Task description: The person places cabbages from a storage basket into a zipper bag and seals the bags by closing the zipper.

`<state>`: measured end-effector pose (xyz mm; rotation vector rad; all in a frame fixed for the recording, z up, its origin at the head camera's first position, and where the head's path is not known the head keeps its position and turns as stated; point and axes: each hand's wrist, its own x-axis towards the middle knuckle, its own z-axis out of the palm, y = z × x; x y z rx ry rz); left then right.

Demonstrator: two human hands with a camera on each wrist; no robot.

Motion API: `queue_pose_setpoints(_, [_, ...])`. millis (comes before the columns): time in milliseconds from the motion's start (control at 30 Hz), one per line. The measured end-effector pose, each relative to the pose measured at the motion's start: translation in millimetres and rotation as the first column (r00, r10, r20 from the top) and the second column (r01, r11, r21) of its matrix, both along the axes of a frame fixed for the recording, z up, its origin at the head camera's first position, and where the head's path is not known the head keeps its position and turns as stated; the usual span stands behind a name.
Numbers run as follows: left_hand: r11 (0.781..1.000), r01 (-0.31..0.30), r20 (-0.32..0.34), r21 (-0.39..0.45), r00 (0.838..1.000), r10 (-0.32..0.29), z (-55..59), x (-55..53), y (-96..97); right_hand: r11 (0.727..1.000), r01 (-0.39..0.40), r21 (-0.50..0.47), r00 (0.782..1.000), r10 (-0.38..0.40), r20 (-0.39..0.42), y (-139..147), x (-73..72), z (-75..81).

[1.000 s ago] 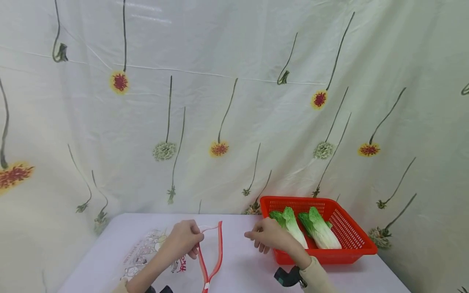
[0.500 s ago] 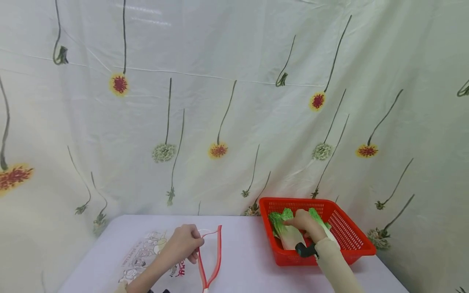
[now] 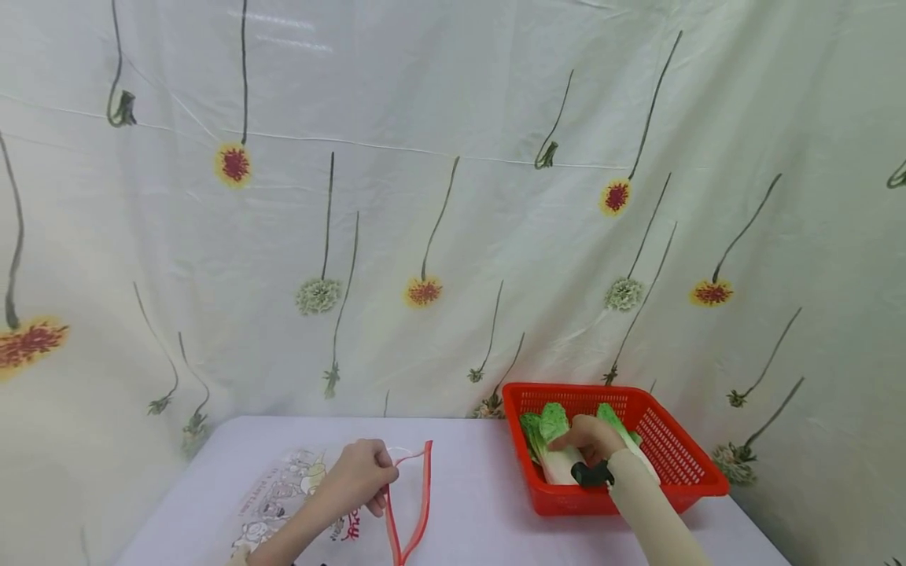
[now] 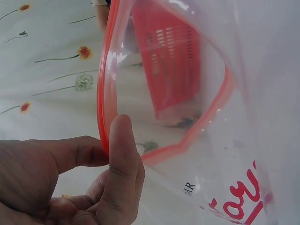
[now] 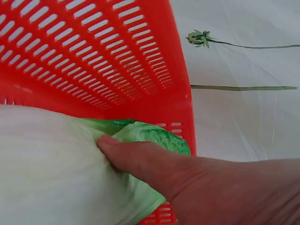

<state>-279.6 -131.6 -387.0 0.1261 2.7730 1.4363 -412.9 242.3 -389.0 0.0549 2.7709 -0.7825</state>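
Two cabbages (image 3: 554, 422), one basket (image 3: 677, 442), tabletop's (image 3: 467, 472) right edge. Your right hand (image 3: 593, 436) is gripping a cabbage now, left hand (image 3: 362, 472) still pinching one bag (image 3: 283, 487).

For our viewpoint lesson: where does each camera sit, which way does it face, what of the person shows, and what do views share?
Head: worn on the head, facing forward and down at the table; left hand, right hand and forearms show.
Left wrist: worn there, facing the left hand, which pinches the clear bag; some right arm shows above.
Right wrist: worn there, facing the right hand on a cabbage.
Shared by all: the red basket.
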Motion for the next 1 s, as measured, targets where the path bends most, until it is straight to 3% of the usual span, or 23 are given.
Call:
queue_pose_setpoints(200, [1.0, -0.016, -0.014, -0.015, 1.0, 0.016, 2.4, 0.5, -0.4, 0.999, -0.034, -0.01, 0.999, 0.033, -0.029, -2.4, 0.0, 2.4])
queue_pose_setpoints(367, [1.0, -0.009, -0.024, -0.022, 1.0, 0.008, 3.4, 1.0, -0.1, 0.998, -0.051, -0.023, 0.994, 0.049, -0.101, -7.7, 4.4, 8.1])
queue_pose_setpoints(567, [1.0, -0.011, -0.043, -0.01, 0.999, 0.01, 3.5, -0.2, 0.0, 0.998, 0.024, -0.06, 0.974, -0.037, -0.225, -8.7, 4.5, 10.6])
queue_pose_setpoints(800, [0.999, -0.044, -0.047, -0.005, 0.998, 0.044, 2.9, -1.6, -1.4, 0.97, 0.117, -0.215, 0.906, -0.193, -0.377, -7.2, 2.2, 16.2])
queue_pose_setpoints(1000, [0.998, -0.068, -0.061, -0.011, 0.996, 0.067, 2.5, -2.9, -1.6, 0.912, 0.149, -0.383, 0.815, -0.332, -0.474, -21.9, 17.9, 32.5])
